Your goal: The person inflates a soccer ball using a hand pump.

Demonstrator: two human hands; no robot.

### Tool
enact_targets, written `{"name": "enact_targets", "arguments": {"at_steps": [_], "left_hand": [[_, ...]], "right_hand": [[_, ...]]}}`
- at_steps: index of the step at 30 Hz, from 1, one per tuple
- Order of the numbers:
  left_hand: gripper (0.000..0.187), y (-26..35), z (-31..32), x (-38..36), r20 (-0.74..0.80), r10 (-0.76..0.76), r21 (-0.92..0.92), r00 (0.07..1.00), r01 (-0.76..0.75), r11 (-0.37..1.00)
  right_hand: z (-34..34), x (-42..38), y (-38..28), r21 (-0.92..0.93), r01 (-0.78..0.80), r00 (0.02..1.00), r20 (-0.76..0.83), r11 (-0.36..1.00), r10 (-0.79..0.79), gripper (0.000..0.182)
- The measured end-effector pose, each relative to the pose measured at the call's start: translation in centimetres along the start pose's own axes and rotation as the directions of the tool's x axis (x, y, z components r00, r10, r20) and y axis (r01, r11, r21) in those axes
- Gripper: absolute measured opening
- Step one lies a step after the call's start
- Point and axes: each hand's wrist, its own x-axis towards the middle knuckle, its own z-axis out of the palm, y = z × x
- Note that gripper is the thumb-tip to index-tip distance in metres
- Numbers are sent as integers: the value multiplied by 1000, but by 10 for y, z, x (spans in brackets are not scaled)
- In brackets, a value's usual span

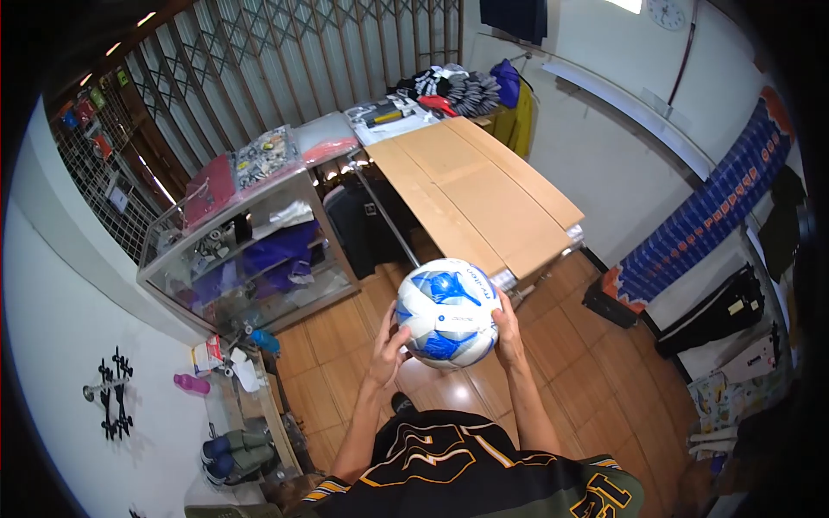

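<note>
A white soccer ball (423, 326) with blue and grey patches is held up in front of my body, above the tiled floor. My left hand (388, 350) presses against its left side, fingers curved along the surface. On the opposite side my right hand (508, 332) grips the ball, with the thumb showing near its edge. Between the two palms the ball is clamped; its underside and far side are hidden. Just beyond it lies the near end of a table topped with a flat cardboard sheet (466, 186).
A glass display case (250, 250) stands ahead on the left, with packets on top. Gloves (466, 91) are piled at the far table end. A tall stack of blue boxes (699, 207) leans at right. A low wooden shelf (268, 401) with bottles is at left.
</note>
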Motion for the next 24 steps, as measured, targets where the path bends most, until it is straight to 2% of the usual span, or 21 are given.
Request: {"name": "enact_targets", "arguments": {"at_steps": [2, 5, 7, 11, 18, 22, 24], "left_hand": [[85, 15, -25, 19, 14, -4, 3, 1000, 4, 1000], [104, 31, -53, 47, 3, -3, 52, 1000, 3, 999], [104, 38, -66, 65, 2, -16, 59, 1000, 16, 998], [101, 33, -92, 106, 12, 1, 74, 1000, -2, 997], [91, 56, -89, 192, 93, -91, 71, 991, 85, 994], [96, 56, -95, 265, 171, -106, 168, 980, 77, 983], [101, 60, -96, 301, 183, -114, 135, 976, 89, 987]], "right_hand": [[19, 23, 16, 21, -6, 999, -32, 1000, 7, 91], [45, 49, 35, -33, 13, 996, -86, 999, -15, 88], [60, 61, 46, -108, -1, 984, -179, 994, -18, 80], [84, 89, 46, -106, 25, 981, -187, 994, -45, 73], [79, 156, 61, -171, -54, 934, -357, 984, -10, 78], [61, 208, 85, -189, -31, 899, -435, 981, -55, 77], [64, 233, 86, -207, -38, 878, -474, 978, -66, 76]]}}
